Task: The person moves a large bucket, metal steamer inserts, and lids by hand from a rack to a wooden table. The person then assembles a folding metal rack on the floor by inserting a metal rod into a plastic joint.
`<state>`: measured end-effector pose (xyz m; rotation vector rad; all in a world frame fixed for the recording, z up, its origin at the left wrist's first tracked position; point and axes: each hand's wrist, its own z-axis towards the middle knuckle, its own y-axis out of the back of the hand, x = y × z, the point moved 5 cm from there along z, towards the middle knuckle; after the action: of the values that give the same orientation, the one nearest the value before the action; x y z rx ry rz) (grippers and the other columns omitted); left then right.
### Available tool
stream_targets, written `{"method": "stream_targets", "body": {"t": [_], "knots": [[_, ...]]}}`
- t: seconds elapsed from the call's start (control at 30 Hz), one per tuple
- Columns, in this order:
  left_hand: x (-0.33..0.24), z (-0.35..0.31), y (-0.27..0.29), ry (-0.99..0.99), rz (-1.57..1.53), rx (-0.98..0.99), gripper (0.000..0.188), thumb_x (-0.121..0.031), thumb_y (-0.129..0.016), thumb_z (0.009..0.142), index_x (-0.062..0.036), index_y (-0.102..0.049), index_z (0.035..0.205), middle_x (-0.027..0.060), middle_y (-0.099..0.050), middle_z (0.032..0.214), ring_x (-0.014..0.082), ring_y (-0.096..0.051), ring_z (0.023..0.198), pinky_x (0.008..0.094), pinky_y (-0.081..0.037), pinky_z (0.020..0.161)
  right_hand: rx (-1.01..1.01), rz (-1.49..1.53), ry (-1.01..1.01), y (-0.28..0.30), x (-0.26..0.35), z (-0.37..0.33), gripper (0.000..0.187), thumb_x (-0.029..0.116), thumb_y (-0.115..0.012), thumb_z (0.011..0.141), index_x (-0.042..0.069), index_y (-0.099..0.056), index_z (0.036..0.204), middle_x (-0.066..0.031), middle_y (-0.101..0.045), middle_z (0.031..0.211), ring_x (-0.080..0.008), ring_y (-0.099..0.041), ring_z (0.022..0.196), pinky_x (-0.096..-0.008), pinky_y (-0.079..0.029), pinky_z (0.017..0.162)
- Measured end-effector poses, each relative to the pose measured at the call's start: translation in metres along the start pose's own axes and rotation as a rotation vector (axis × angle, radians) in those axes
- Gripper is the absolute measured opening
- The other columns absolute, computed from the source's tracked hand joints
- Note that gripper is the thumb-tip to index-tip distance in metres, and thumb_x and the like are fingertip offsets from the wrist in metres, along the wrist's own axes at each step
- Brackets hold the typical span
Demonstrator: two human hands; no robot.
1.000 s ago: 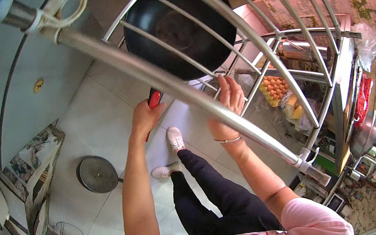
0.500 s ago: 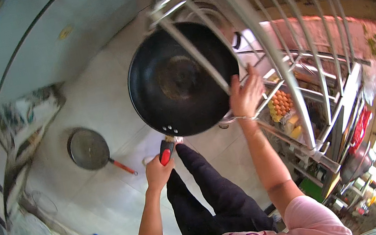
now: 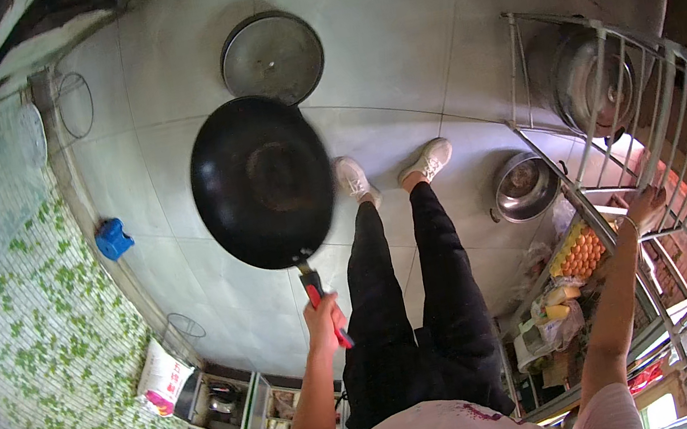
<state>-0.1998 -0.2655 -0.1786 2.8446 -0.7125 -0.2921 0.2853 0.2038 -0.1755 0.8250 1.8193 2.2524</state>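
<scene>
My left hand (image 3: 322,324) is closed around the black and red handle of a deep black wok (image 3: 254,203). The wok's dark inside faces up, and it hangs out over the floor to the left of my legs. On the right, my right hand (image 3: 646,207) is closed on a bar of a silver metal rack (image 3: 637,236). Beyond the wok, a grey frying pan (image 3: 272,57) lies on the floor, its handle hidden behind the wok.
A steel pot (image 3: 525,187) sits on the floor beside the rack, with a larger round metal pan (image 3: 592,83) farther back. Eggs (image 3: 577,251) and bagged items fill the rack's shelf. A blue object (image 3: 114,239) lies by the left wall, near a white bag (image 3: 162,375).
The view has swung round. The wok has moved away from the rack, leftward, still in my left hand. My right hand has left the wok's rim area and now grips the rack.
</scene>
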Motion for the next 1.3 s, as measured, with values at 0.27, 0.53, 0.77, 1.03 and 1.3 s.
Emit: {"method": "stream_targets", "body": {"t": [0.27,0.53,0.77,1.03,1.3], "knots": [[-0.087,0.233,0.018,-0.125,-0.472,0.002,0.033,-0.016,-0.054,0.080,-0.0161,-0.030,0.058,-0.0062,-0.024,0.047,0.0069,-0.024,0.039,0.0234,-0.026,0.039,-0.030,-0.052,0.196,0.011,-0.125,0.104,0.035,0.028,-0.045,0.084,-0.001,-0.057,0.100,-0.0156,-0.059,0.092,-0.0250,-0.056,0.080,-0.0355,-0.044,0.071],[-0.091,0.383,0.002,0.048,-0.759,0.194,0.035,-0.015,-0.055,0.082,-0.0167,-0.030,0.057,-0.0079,-0.024,0.047,0.0051,-0.023,0.037,0.0211,-0.025,0.040,-0.051,-0.459,0.596,0.054,-0.121,0.183,0.027,0.020,-0.039,0.090,0.001,-0.055,0.101,-0.0127,-0.058,0.098,-0.0232,-0.057,0.088,-0.0340,-0.044,0.080],[-0.077,0.381,-0.014,-0.046,-0.612,0.065,0.032,-0.017,-0.053,0.084,-0.0167,-0.033,0.059,-0.0084,-0.027,0.049,0.0041,-0.028,0.038,0.0205,-0.027,0.041,0.012,0.142,0.043,0.035,-0.085,0.092,0.032,0.028,-0.041,0.090,0.002,-0.057,0.100,-0.0070,-0.059,0.090,-0.0168,-0.055,0.085,-0.0298,-0.043,0.077],[-0.009,0.453,-0.005,0.161,-0.338,0.135,0.012,-0.013,-0.055,0.086,-0.0025,-0.051,0.085,0.0071,-0.054,0.080,0.0200,-0.054,0.082,0.0332,-0.046,0.079,0.057,0.161,-0.011,0.039,-0.059,0.077,0.033,0.030,-0.038,0.090,0.005,-0.053,0.105,-0.0065,-0.058,0.092,-0.0167,-0.054,0.086,-0.0313,-0.041,0.080],[-0.011,0.497,-0.015,0.127,-0.167,0.246,0.018,-0.007,-0.052,0.086,-0.0001,-0.052,0.102,0.0064,-0.059,0.094,0.0155,-0.056,0.092,0.0292,-0.044,0.089,0.016,0.242,-0.061,0.031,-0.050,0.053,0.033,0.030,-0.038,0.093,0.006,-0.051,0.112,-0.0071,-0.058,0.100,-0.0171,-0.054,0.092,-0.0304,-0.041,0.086]]}}
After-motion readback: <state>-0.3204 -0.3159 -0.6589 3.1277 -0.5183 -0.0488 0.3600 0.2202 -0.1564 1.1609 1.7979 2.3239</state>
